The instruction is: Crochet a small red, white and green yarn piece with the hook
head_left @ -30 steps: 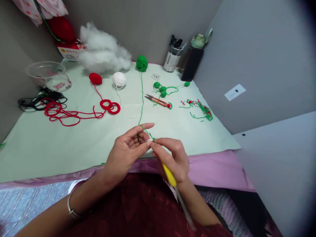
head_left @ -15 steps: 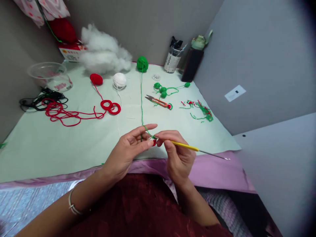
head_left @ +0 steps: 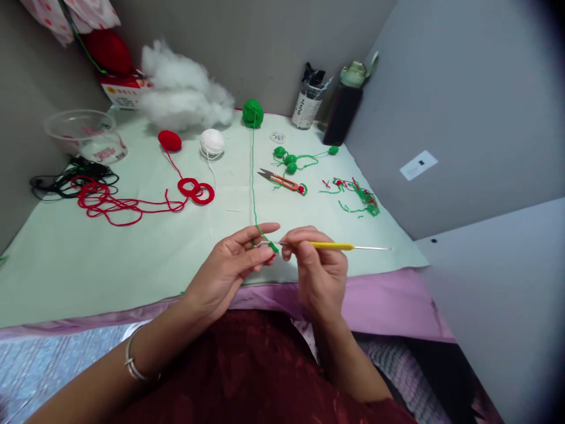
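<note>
My left hand (head_left: 232, 259) pinches a small green and red crochet piece (head_left: 274, 248) between thumb and fingers, its index finger stretched out above. Green yarn (head_left: 253, 182) runs from the green yarn ball (head_left: 253, 113) at the back down over that finger to the piece. In my right hand (head_left: 320, 268) is a yellow-handled crochet hook (head_left: 333, 245), held like a pen and lying nearly level. The hook's working tip reaches the crochet piece at my left fingertips; its other metal end points right. Part of the piece is hidden behind my left thumb.
Beyond my hands lie orange thread snips (head_left: 280, 179), small green crocheted balls (head_left: 290, 159) and yarn scraps (head_left: 364, 197). Red rings (head_left: 203, 193), a white yarn ball (head_left: 212, 143), stuffing (head_left: 185, 88) and a clear tub (head_left: 83, 138) are left. A dark bottle (head_left: 343, 112) stands back right.
The crochet hook has swung from slanting down rightward to nearly level. The crochet piece has turned in my left fingers, showing more green and less red.
</note>
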`<control>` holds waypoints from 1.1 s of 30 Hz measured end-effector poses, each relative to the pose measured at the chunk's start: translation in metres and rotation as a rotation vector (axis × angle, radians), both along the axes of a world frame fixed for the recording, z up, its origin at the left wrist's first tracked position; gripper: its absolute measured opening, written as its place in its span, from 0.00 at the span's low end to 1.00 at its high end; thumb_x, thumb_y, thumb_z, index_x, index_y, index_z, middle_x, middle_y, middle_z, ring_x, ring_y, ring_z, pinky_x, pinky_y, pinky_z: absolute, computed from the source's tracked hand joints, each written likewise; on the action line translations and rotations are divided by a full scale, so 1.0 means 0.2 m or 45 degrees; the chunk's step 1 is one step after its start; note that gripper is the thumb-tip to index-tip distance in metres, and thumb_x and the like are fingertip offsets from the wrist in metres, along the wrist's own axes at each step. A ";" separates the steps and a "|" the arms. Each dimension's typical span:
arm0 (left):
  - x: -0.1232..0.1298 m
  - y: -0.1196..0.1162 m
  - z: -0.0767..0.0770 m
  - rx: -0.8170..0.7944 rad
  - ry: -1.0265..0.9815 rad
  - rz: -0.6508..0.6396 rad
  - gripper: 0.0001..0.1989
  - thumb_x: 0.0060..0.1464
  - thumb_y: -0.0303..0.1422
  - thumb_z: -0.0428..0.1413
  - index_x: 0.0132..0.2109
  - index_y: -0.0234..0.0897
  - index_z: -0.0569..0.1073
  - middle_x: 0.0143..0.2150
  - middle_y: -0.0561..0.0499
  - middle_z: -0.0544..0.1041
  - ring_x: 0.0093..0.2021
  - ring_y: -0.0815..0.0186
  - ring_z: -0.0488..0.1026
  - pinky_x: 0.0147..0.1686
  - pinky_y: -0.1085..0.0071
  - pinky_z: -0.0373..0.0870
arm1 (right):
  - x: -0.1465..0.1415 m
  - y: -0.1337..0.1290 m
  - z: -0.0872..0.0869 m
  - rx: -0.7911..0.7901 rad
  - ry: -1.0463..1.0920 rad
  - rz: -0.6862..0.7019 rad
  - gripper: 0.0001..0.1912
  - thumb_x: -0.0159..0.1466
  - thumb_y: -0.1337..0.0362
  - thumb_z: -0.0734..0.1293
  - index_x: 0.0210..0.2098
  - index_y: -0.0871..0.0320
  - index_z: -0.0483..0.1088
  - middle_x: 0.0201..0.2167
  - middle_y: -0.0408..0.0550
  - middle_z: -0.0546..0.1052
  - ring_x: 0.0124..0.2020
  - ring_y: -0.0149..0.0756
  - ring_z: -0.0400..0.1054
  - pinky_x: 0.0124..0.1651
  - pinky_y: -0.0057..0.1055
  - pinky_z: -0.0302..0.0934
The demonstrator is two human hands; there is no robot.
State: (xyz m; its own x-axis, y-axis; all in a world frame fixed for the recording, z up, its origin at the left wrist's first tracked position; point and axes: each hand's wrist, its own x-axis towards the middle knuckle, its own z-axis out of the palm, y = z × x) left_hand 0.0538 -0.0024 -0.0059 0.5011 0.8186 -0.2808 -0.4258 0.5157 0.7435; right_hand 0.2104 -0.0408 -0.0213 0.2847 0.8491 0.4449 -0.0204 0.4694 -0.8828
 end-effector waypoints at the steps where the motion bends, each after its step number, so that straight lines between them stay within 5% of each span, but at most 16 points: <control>1: 0.00 -0.01 0.00 0.056 0.023 0.009 0.16 0.52 0.31 0.73 0.49 0.46 0.87 0.35 0.55 0.81 0.33 0.74 0.75 0.37 0.80 0.70 | -0.01 0.00 0.00 -0.009 0.004 0.028 0.08 0.72 0.64 0.68 0.42 0.51 0.82 0.38 0.45 0.81 0.35 0.33 0.75 0.38 0.33 0.70; 7: 0.00 -0.01 0.01 0.158 0.094 -0.066 0.11 0.60 0.34 0.67 0.50 0.43 0.87 0.40 0.51 0.84 0.34 0.71 0.75 0.46 0.71 0.72 | 0.00 0.00 -0.02 -0.108 0.161 0.099 0.08 0.73 0.62 0.68 0.42 0.49 0.82 0.39 0.43 0.82 0.36 0.31 0.74 0.40 0.30 0.69; 18: -0.03 0.01 0.04 0.164 0.177 -0.094 0.15 0.56 0.34 0.69 0.51 0.44 0.87 0.38 0.51 0.80 0.39 0.66 0.75 0.44 0.69 0.69 | 0.03 0.00 0.03 -0.122 0.325 0.265 0.12 0.75 0.58 0.64 0.40 0.53 0.78 0.34 0.45 0.83 0.31 0.32 0.74 0.37 0.30 0.69; 24: -0.03 0.00 0.04 0.200 0.210 -0.081 0.15 0.57 0.35 0.69 0.51 0.44 0.86 0.39 0.51 0.80 0.40 0.65 0.74 0.45 0.68 0.68 | 0.05 -0.03 0.03 -0.063 0.065 0.137 0.11 0.76 0.60 0.63 0.42 0.52 0.77 0.38 0.45 0.83 0.34 0.34 0.76 0.41 0.35 0.72; 33: -0.02 0.00 0.01 0.322 0.263 0.077 0.17 0.53 0.33 0.72 0.51 0.45 0.86 0.35 0.54 0.76 0.38 0.67 0.73 0.43 0.71 0.70 | 0.05 -0.06 0.03 0.325 -0.658 -0.084 0.12 0.75 0.68 0.61 0.52 0.53 0.75 0.41 0.49 0.83 0.44 0.39 0.79 0.46 0.40 0.75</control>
State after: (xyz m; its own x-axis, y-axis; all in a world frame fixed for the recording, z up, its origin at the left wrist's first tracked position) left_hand 0.0498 -0.0029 -0.0034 0.4031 0.9018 -0.1554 -0.2771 0.2822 0.9185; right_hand 0.2205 -0.0521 -0.0146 0.0250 0.6846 0.7285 0.4197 0.6542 -0.6292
